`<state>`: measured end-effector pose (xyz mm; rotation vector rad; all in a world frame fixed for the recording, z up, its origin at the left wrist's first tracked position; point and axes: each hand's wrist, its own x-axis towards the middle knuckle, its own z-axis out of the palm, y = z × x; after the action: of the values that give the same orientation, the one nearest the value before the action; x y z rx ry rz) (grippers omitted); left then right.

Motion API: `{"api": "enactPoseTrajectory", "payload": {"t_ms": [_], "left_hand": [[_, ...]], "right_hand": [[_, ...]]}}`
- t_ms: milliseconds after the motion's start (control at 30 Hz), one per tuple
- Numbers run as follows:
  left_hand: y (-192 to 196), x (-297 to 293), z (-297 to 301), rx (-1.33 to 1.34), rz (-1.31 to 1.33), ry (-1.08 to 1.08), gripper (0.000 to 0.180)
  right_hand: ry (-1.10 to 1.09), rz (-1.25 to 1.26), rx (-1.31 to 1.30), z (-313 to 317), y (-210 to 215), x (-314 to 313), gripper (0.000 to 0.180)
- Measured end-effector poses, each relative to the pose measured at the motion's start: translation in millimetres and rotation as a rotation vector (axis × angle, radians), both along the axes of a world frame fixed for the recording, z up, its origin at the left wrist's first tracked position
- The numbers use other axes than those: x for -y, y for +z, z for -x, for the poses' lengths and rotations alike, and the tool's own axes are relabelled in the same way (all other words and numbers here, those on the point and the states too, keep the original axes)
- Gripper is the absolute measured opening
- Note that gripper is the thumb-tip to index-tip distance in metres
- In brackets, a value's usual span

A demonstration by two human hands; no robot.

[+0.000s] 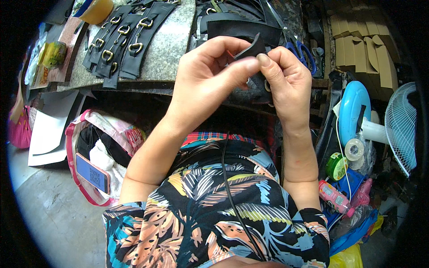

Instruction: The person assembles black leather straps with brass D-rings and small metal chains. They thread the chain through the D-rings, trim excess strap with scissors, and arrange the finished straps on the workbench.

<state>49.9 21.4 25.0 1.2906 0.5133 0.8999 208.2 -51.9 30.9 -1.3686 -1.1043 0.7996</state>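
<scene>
Both my hands are raised over the front edge of the workbench, pinching a black leather strap piece [254, 48] between them. My left hand [208, 73] has its thumb and curled fingers on one side of it. Close by, my right hand [287, 76] grips it with thumb and bent forefinger. The strap's lower part hangs behind the fingers and is mostly hidden. Several black leather straps [144, 35] with brass-coloured rings lie side by side at the upper left. Beyond my hands are more black leather pieces [241, 29].
Blue-handled scissors [306, 58] lie right of my hands. A tape roll [96, 11] sits at the far left of the bench [172, 49]. Tan cut pieces [362, 49] fill the upper right. A fan [401, 127] stands at right; a bag with a phone [93, 173] is at lower left.
</scene>
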Motion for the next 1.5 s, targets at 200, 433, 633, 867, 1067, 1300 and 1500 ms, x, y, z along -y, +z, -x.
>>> {"api": "enactPoseTrajectory", "payload": {"t_ms": [200, 433, 633, 867, 1067, 1300, 1500], "left_hand": [[4.7, -5.2, -1.4, -0.111, 0.054, 0.041, 0.02], [6.8, -2.7, 2.4, -0.179, -0.052, 0.039, 0.023], [5.3, 4.8, -1.4, -0.155, -0.249, 0.179, 0.02], [5.6, 11.0, 1.0, -0.281, -0.888, 0.25, 0.026], [5.9, 2.8, 2.6, -0.078, -0.389, 0.046, 0.022], [7.3, -18.1, 2.7, 0.027, 0.148, -0.196, 0.03], [5.4, -22.5, 5.5, -0.052, 0.219, -0.246, 0.023]], "right_hand": [[0.082, -0.066, -0.18, 2.1, -0.2, -0.8, 0.018], [0.144, 0.036, -0.077, -8.2, 2.7, 2.4, 0.014], [0.08, -0.016, -0.056, -3.6, -1.5, 1.8, 0.013], [0.123, 0.011, 0.032, -7.9, -2.5, 0.5, 0.008], [0.044, -0.061, -0.07, -7.8, -6.8, -1.5, 0.007], [0.11, -0.133, -0.008, -9.3, -5.8, 2.0, 0.009], [0.119, -0.201, 0.141, -10.9, -10.1, 1.4, 0.009]]}}
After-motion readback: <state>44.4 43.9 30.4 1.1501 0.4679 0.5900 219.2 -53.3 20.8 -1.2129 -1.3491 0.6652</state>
